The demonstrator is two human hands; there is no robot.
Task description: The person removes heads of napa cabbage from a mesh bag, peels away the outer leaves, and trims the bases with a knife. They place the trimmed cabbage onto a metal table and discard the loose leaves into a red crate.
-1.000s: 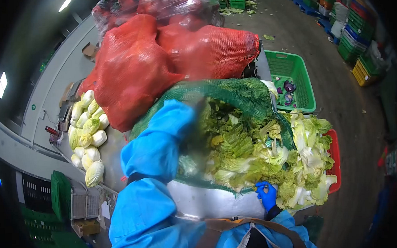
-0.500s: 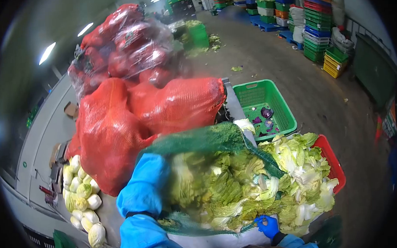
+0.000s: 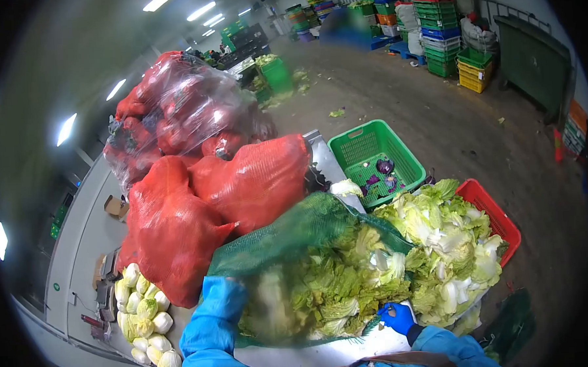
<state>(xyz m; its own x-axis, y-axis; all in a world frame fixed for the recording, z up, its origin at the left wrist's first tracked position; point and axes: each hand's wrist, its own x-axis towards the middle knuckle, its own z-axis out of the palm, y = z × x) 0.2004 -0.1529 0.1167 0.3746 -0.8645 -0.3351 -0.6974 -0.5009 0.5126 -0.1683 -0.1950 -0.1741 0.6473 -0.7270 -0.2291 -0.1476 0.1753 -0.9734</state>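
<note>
A green mesh bag (image 3: 277, 240) lies open across the worktable, full of loose napa cabbage leaves (image 3: 341, 289). My left arm reaches in at the bag's left side; the blue sleeve ends against the mesh and cabbage, and the hand itself is hidden. In a blue glove, my right hand (image 3: 397, 318) is at the bag's near edge, beside the leaves, its fingers curled closed on the mesh. More pale leaves are heaped to the right in a red crate (image 3: 506, 230), of which only the right rim shows.
Large red mesh sacks (image 3: 171, 231) stand behind the bag. Trimmed napa cabbages (image 3: 142, 308) are piled at left. A green crate (image 3: 407, 155) with purple cabbage scraps sits beyond the table. Stacked crates (image 3: 438, 29) and a dark green bin (image 3: 535, 65) line the far right.
The view has tilted up and shifted, so the table appears lower. The raised mesh at the bag's back has sunk toward the leaves. My right hand stays at the near edge.
</note>
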